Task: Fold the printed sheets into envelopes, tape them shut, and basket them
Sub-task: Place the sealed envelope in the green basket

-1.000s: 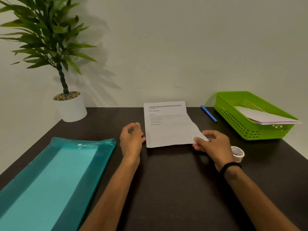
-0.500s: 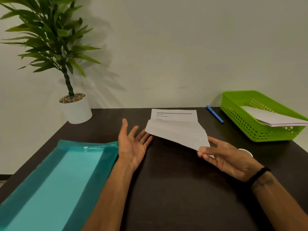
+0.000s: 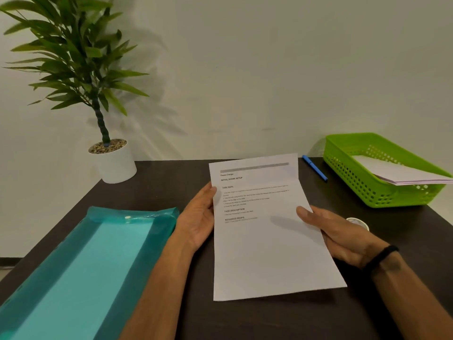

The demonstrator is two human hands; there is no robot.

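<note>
A white printed sheet (image 3: 267,241) is held up off the dark table (image 3: 245,320), printed side facing me. My left hand (image 3: 199,219) holds its left edge, thumb on the front. My right hand (image 3: 340,234) holds its right edge, thumb on the front and fingers behind. A green basket (image 3: 353,173) at the back right holds folded white paper (image 3: 402,173). A roll of clear tape (image 3: 358,223) lies just beyond my right hand, partly hidden by it.
A teal plastic folder (image 3: 81,271) with blue paper inside lies at the left. A blue pen (image 3: 315,168) lies between the sheet and the basket. A potted plant (image 3: 112,160) stands at the back left against the wall.
The sheet has been lifted off the table and pulled toward me. My left hand, open beside it before, now holds its left edge; my right hand moved up along the right edge.
</note>
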